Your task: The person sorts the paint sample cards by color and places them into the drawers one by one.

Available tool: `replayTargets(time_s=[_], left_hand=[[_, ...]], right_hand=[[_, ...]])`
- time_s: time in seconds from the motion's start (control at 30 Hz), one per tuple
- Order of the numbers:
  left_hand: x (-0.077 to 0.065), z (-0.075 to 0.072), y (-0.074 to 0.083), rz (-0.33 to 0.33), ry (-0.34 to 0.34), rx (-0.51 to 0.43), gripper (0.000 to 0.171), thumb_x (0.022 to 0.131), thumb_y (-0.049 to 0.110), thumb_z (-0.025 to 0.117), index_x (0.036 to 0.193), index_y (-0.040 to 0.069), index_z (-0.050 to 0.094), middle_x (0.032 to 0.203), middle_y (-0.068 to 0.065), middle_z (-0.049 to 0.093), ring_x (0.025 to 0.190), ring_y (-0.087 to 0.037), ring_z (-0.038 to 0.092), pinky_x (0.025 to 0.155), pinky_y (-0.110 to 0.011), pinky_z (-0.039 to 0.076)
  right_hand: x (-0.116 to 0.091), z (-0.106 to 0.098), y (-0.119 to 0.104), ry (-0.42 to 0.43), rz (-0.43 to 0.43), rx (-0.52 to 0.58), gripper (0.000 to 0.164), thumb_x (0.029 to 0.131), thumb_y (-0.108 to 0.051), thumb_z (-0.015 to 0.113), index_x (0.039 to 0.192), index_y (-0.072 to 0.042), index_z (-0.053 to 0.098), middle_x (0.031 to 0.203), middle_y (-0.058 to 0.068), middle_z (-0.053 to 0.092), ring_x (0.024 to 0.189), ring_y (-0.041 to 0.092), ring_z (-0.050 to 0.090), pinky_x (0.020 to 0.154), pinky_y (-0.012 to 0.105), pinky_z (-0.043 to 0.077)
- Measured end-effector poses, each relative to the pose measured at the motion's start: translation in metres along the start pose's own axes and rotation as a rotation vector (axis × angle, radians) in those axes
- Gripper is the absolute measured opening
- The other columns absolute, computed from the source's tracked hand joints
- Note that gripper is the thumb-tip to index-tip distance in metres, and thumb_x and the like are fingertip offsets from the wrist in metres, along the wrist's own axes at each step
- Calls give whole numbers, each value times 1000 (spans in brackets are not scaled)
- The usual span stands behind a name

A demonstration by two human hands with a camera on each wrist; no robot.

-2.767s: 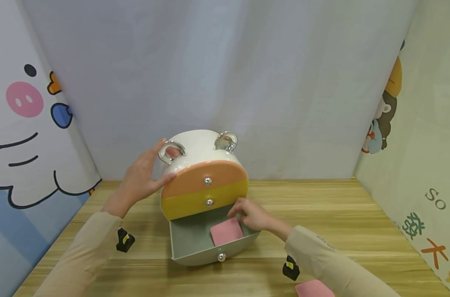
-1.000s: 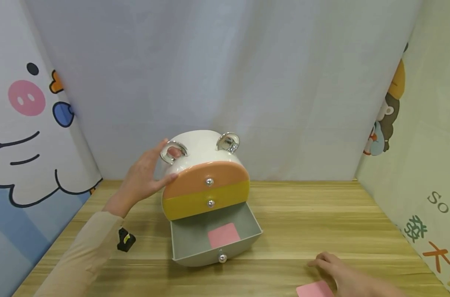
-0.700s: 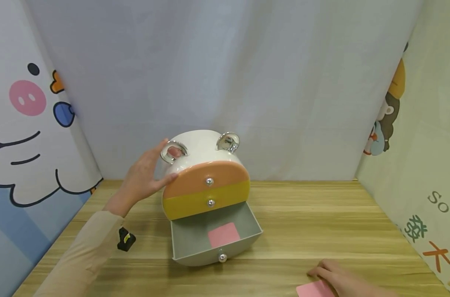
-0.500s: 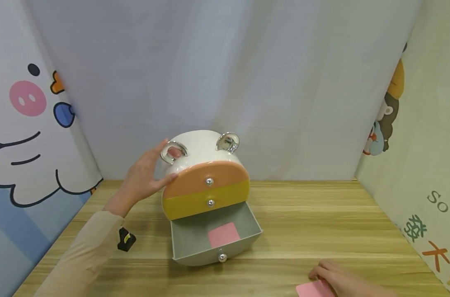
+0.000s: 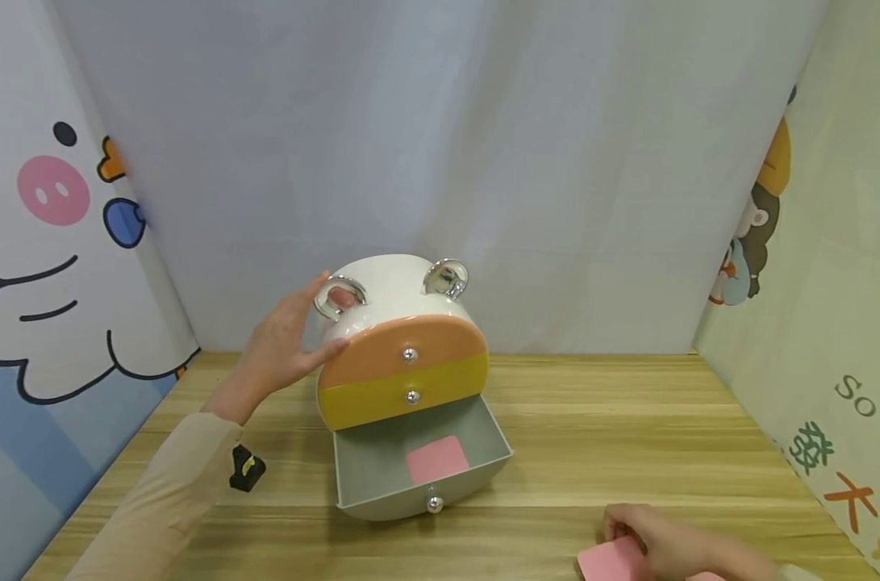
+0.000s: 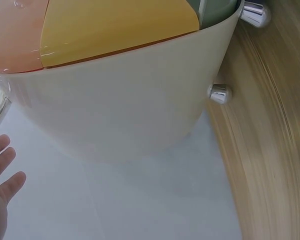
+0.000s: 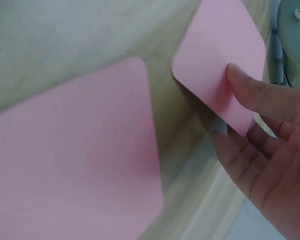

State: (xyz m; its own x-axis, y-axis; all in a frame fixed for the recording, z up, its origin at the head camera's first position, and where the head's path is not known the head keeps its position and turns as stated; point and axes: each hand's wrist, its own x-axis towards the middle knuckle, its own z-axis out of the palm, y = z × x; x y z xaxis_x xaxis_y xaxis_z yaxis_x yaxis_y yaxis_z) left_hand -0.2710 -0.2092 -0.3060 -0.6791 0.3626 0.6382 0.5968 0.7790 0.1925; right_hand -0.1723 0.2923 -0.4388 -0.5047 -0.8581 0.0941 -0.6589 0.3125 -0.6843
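A small drawer cabinet (image 5: 403,281), white on top with two chrome ring ears, stands on the table. Its lowest grey-green drawer (image 5: 363,476) is pulled out, with a pink card (image 5: 440,458) lying inside. My left hand (image 5: 274,347) rests against the cabinet's left side, thumb at the orange front's edge, fingers behind the left ear; in the left wrist view the fingers (image 6: 2,160) are spread. My right hand (image 5: 665,539) pinches another pink card (image 7: 220,55) between thumb and fingers, tilted up from the table. A further pink card (image 7: 80,155) lies beside it.
Orange and yellow drawers with silver knobs (image 5: 412,397) are closed above the grey-green one. A black object with a yellow mark (image 5: 247,468) shows by the left sleeve. Printed cloth walls (image 5: 55,282) and a grey back sheet (image 5: 556,202) enclose the wooden table (image 5: 592,428).
The right hand has left the drawer, where a card stays, moved down right to the pink cards on the table and taken one by its edge. The left hand has stayed on the cabinet.
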Motion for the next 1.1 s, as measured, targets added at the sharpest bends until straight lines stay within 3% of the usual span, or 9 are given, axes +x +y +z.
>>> replayTargets(time_s=[0.07, 0.27, 0.4, 0.5, 0.7, 1.1], left_hand=[[0, -1, 0, 0, 1, 1, 87, 78, 44, 66, 145, 13, 20, 135, -21, 41, 119, -39, 41, 89, -57, 40], [0, 0, -1, 11, 5, 0, 87, 78, 45, 65, 145, 13, 21, 134, -21, 42, 119, -39, 41, 88, -57, 40], [1, 0, -1, 37, 22, 4, 86, 79, 48, 63, 144, 10, 23, 135, -21, 42, 119, -39, 41, 89, -56, 40], [1, 0, 0, 53, 38, 12, 86, 80, 53, 59, 143, 8, 25, 134, -21, 42, 119, -38, 41, 89, -56, 40], [1, -1, 0, 72, 70, 24, 87, 80, 62, 51, 142, 5, 28, 134, -21, 43, 118, -38, 42, 89, -55, 40], [2, 0, 1, 91, 103, 23, 88, 80, 67, 46, 140, 5, 30, 134, -20, 42, 117, -38, 43, 90, -55, 40]], right_hand=[[5, -7, 2, -32, -3, 89, 38, 62, 21, 55, 89, -5, 51, 78, 3, 54, 69, -3, 40, 52, 16, 42], [15, -26, 1, -77, 22, 224, 24, 78, 16, 50, 91, -2, 57, 81, 10, 59, 67, 10, 51, 58, 21, 48], [26, -39, -6, -82, 29, 279, 17, 84, 11, 49, 94, 0, 58, 80, 18, 57, 63, 14, 51, 53, 25, 49], [37, -51, -16, -71, 66, 284, 14, 87, 8, 49, 96, 2, 58, 79, 18, 57, 66, 7, 51, 50, 29, 51], [60, -78, -35, -43, 118, 235, 14, 90, 1, 49, 99, 2, 59, 85, 13, 58, 72, 8, 55, 57, 29, 53], [116, -109, -60, 74, 92, 97, 15, 89, 1, 52, 101, 4, 61, 93, 14, 63, 75, 11, 59, 61, 30, 53]])
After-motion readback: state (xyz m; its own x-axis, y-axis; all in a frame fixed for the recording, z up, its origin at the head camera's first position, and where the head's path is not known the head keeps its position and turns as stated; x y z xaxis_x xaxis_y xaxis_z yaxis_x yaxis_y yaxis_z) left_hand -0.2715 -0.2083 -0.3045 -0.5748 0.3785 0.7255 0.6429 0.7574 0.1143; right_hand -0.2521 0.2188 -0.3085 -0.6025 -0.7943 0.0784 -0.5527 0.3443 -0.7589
